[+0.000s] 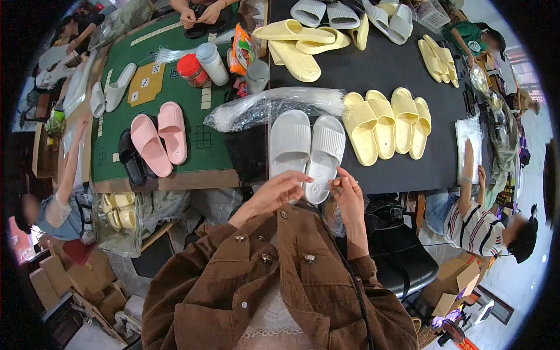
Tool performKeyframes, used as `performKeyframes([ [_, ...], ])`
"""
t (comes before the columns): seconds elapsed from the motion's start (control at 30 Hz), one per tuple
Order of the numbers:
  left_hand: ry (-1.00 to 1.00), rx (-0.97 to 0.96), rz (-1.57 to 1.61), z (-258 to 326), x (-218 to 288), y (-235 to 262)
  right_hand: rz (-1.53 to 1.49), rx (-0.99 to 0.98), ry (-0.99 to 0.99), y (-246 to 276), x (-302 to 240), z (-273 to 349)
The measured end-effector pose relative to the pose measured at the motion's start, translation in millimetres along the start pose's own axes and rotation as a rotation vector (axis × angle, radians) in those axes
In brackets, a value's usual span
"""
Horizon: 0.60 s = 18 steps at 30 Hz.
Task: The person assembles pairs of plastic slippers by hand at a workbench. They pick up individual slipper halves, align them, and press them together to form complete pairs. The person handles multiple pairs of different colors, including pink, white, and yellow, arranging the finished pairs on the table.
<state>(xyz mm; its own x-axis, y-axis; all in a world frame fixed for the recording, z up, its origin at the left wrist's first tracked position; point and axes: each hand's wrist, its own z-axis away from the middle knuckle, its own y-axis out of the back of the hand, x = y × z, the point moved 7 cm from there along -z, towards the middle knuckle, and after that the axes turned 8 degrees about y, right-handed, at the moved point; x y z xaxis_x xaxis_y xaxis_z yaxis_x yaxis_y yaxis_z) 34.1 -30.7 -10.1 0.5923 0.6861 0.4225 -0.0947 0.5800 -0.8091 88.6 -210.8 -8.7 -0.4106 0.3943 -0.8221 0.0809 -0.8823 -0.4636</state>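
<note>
Here are my white slippers [293, 142], toes pointing away from both hands. My left hand [282, 191] hovers loosely open by their heels; my right hand [348, 192] pinches nearly closed, contents unclear. Clear bags [274, 106] lie beyond, yellow slippers [382, 121] ahead-right, pink slippers [158, 140] farther left.

Left hand [279, 191] hides the heel of one grey slipper [290, 143]; detail at the fingertips of the right hand [350, 197] is too small to tell. At 6 o'clock, the brown jacket [204, 303] is cut off.
</note>
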Motion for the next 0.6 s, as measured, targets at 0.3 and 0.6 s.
performKeyframes([
  [0.3, -0.275, 0.474, 0.168, 15.0, 24.8, 111.1, -0.039, 0.008, -0.091, 24.7, 5.6, 8.4],
  [0.6, -0.510, 0.786, -0.210, 49.4, 56.3, 80.6, 0.112, 0.184, 0.018, 55.0, 19.9, -2.1],
])
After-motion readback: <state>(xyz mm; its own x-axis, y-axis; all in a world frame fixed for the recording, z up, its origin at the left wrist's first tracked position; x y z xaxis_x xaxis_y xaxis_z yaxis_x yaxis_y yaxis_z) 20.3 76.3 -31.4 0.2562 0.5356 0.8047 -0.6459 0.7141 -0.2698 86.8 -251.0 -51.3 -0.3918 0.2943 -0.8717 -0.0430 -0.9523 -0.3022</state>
